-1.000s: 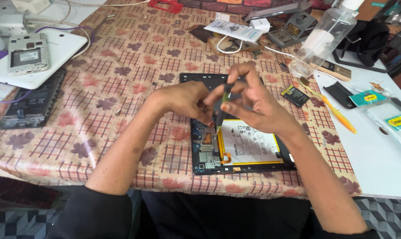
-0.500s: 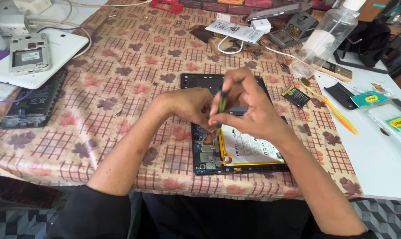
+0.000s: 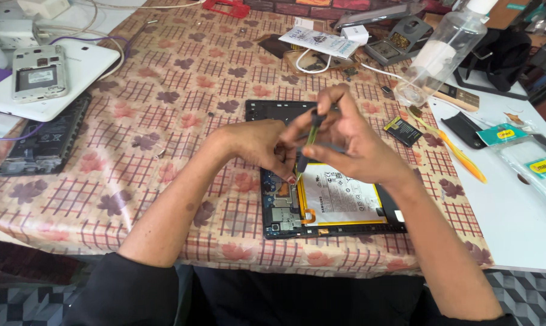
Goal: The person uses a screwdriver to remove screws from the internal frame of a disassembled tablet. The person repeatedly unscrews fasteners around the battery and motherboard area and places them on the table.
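The tabletop, covered by a checked, flower-printed cloth, carries an opened black tablet lying flat near its front edge, back cover off, with a white rectangular battery and a strip of circuit board exposed. Well to the left lie a white tablet with a silver phone shell on it; to the right, a clear plastic bottle and an orange pry stick.

The right hand has its grip closed around a slim green-and-black screwdriver, tip down at the battery's upper-left corner. The left hand rests on the tablet, fingertips pinched close about the tip; whether they hold anything is hidden.

The step looks like working a small screw beside the battery; that calls for keeping the tip seated and upright.
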